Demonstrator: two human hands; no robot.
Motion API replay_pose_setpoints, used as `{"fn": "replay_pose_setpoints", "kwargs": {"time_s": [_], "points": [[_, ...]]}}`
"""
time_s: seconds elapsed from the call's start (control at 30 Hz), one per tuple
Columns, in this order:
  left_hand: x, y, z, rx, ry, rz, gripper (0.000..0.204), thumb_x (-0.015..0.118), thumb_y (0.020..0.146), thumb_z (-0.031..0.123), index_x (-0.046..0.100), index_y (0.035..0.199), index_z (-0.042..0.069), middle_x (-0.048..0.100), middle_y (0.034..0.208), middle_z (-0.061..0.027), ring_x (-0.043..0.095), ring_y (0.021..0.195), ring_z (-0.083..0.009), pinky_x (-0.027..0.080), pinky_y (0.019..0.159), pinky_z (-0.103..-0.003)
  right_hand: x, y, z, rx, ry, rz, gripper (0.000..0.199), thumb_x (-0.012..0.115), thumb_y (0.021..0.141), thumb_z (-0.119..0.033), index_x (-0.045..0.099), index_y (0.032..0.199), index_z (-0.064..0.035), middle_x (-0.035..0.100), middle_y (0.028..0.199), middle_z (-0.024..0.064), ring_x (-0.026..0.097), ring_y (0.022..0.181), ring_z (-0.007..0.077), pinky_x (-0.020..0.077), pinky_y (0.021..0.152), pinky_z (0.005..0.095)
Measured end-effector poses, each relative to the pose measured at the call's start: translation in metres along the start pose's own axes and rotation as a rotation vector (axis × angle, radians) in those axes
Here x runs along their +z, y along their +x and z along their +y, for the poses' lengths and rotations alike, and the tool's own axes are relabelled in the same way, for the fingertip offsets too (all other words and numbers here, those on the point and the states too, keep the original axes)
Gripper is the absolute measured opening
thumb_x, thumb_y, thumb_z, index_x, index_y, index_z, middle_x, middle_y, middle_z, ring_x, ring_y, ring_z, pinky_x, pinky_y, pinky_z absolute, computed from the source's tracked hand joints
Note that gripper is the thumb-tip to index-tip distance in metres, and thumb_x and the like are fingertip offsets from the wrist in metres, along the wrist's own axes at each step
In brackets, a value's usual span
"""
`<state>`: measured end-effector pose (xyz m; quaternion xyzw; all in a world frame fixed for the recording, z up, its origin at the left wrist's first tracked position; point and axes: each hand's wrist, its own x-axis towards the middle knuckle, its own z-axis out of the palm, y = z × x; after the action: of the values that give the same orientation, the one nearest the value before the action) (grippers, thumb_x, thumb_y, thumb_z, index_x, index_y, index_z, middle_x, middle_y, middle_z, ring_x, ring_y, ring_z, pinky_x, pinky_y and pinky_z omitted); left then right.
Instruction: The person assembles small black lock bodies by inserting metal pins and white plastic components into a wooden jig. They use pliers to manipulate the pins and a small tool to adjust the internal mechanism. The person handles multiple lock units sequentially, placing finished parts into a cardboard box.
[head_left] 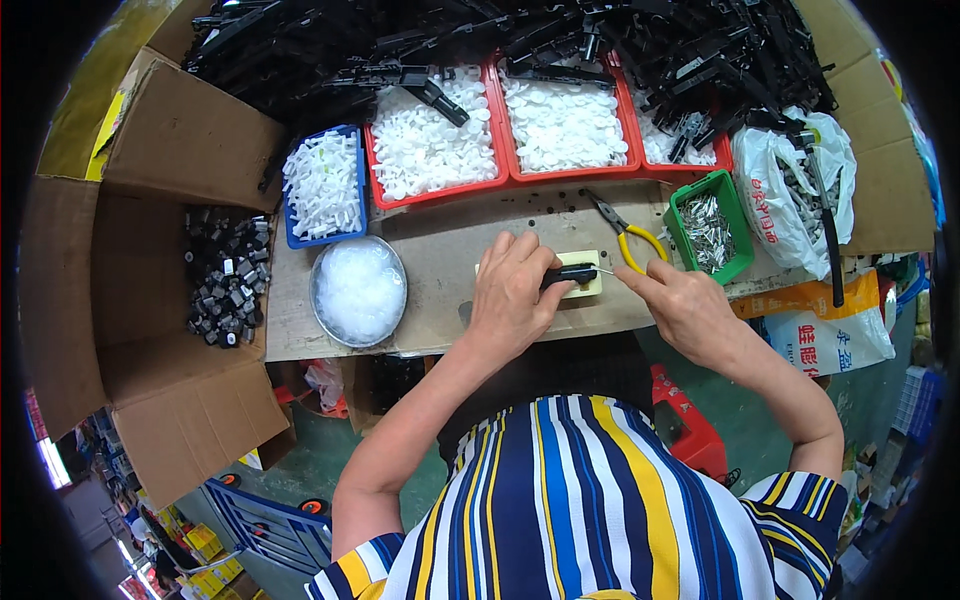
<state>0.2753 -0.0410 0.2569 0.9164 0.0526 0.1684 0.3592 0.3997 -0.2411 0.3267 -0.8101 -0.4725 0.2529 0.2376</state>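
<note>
While left hand (512, 290) pinches small black plastic part (568, 274) on pale yellow block (588, 285) | right hand (682, 305) fingertips pressed on thin metal pin (604, 270) | yellow-handled pliers (628, 238) just beyond

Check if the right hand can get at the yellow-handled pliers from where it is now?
Probably yes: the right hand sits just below the yellow-handled pliers, which lie uncovered on the bench with nothing between.

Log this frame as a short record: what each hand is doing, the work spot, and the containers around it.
left hand: holds a small black part on a pale block
right hand: fingertips at a thin pin beside the part
pliers: yellow-handled, lying behind the block
green bin: metal pieces
red trays: white discs
round bowl: whitish bits
cardboard box: black parts
</note>
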Motion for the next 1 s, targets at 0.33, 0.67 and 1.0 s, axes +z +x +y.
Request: {"fn": "replay_pose_setpoints", "kwargs": {"time_s": [0.33, 0.67, 1.0], "points": [[-0.003, -0.017, -0.004, 0.244, -0.052, 0.139, 0.034, 0.082, 0.067, 0.005, 0.066, 0.096, 0.001, 0.058, 0.087, -0.0100, 0.055, 0.082, -0.0283, 0.047, 0.071, -0.039, -0.019, 0.023, -0.013, 0.140, 0.142, -0.046, 0.030, 0.070, 0.091, -0.024, 0.070, 0.104, 0.0036, 0.054, 0.058, 0.0117, 0.056, 0.055, 0.0200, 0.0422, 0.053, 0.0370], [-0.012, -0.043, 0.023, 0.019, -0.084, 0.414, 0.033, 0.083, 0.073, 0.008, 0.066, 0.101, 0.004, 0.055, 0.098, -0.0085, 0.055, 0.090, -0.0247, 0.048, 0.080, -0.035, 0.023, 0.027, -0.009, 0.072, 0.403, 0.043, 0.029, 0.067, 0.094, -0.022, 0.070, 0.105, 0.0054, 0.055, 0.062, 0.0062, 0.045, 0.057, 0.0097, 0.0363, 0.051, 0.0316], [-0.007, -0.017, 0.019, -0.669, -1.943, 0.448, 0.031, 0.055, 0.102, 0.033, 0.056, 0.117, 0.005, 0.064, 0.114, -0.0121, 0.058, 0.120, -0.0294, 0.046, 0.104, -0.044, 0.058, 0.023, -0.032, -0.024, 0.322, 0.040, 0.027, 0.065, 0.094, -0.019, 0.067, 0.110, 0.0024, 0.056, 0.064, 0.0088, 0.048, 0.058, 0.0136, 0.0382, 0.053, 0.0332]]}}
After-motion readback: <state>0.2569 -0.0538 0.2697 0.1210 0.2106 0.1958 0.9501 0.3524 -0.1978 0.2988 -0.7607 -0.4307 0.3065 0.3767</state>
